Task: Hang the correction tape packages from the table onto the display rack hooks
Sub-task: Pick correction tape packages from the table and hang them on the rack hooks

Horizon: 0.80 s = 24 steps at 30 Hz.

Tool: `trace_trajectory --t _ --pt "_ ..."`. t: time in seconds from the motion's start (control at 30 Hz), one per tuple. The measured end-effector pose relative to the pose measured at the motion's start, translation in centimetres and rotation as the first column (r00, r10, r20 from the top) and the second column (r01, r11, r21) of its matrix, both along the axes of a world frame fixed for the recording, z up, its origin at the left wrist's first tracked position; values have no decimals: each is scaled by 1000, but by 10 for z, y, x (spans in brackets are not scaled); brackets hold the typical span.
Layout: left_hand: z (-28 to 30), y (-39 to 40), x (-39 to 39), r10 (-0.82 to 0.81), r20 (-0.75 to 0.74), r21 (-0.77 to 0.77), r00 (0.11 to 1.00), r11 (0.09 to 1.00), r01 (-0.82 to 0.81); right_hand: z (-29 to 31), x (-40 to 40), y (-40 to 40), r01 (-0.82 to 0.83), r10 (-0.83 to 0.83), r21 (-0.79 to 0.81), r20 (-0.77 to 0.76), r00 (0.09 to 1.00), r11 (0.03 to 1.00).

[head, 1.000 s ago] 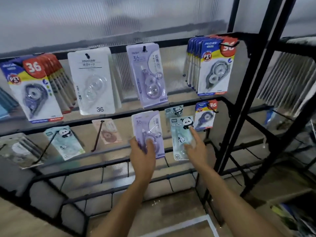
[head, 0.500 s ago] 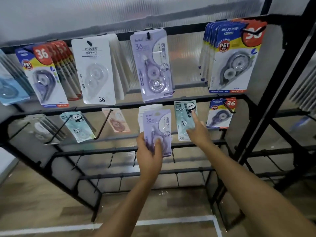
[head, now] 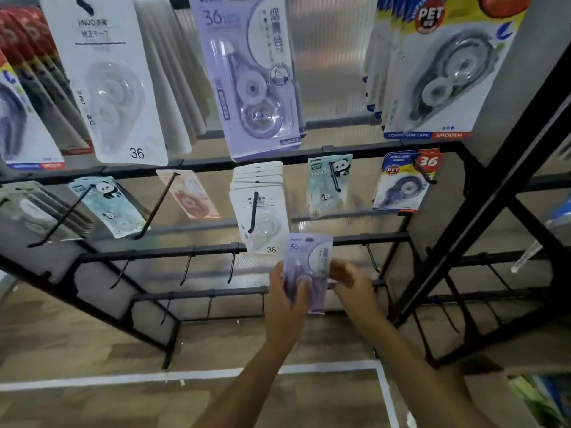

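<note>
My left hand [head: 285, 299] grips a purple correction tape package [head: 309, 261] from the left, thumb across its front. My right hand [head: 349, 281] pinches the package's right edge. The package is held upright in front of the black display rack [head: 349, 239], just below a stack of white packages [head: 261, 205] that hangs on a middle-row hook. Bare hooks [head: 231, 268] stick out from the rail to the left of my hands. A bigger purple package [head: 253, 78] hangs in the top row above.
Panda packages [head: 329, 183] and a blue-yellow "36" package [head: 404, 180] hang to the right in the middle row. More packages fill the top row and left side. Thick black diagonal frame bars [head: 482, 211] cross at the right. Below lies wooden floor with white tape lines [head: 185, 375].
My view has moved closer to the rack. My right hand left the panda package and came down to the purple package. Both hands with the package have dropped to the lower rail.
</note>
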State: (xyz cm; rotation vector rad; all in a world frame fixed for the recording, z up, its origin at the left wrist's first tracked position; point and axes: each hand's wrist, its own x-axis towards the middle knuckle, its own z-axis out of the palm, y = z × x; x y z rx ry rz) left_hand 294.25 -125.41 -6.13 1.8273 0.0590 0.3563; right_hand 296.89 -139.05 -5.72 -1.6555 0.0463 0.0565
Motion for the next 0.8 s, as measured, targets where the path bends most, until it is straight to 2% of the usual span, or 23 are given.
trace_trajectory --t 0.07,0.13,0.23,0.4,0.57,0.8 --pt "-25 0 4 -36 -79 -37 996 999 34 -16 1 1 -16 27 103 -104 994 995" --pt "-44 -1 9 -92 -156 -39 983 995 87 -32 7 3 30 -9 111 -186 982 993" --pt "-72 0 13 -143 -269 10 952 989 151 -59 18 4 54 -55 -11 -261 964 998" --pt "-110 8 21 -77 -435 83 897 989 125 -95 39 6 -54 -41 -254 -352 935 966" --pt "-131 13 25 -31 -477 133 878 985 107 -116 47 10 -124 -15 -321 -398 917 939" --pt "-142 16 34 -23 -531 132 847 985 110 -131 57 18 -178 11 -408 -381 925 895"
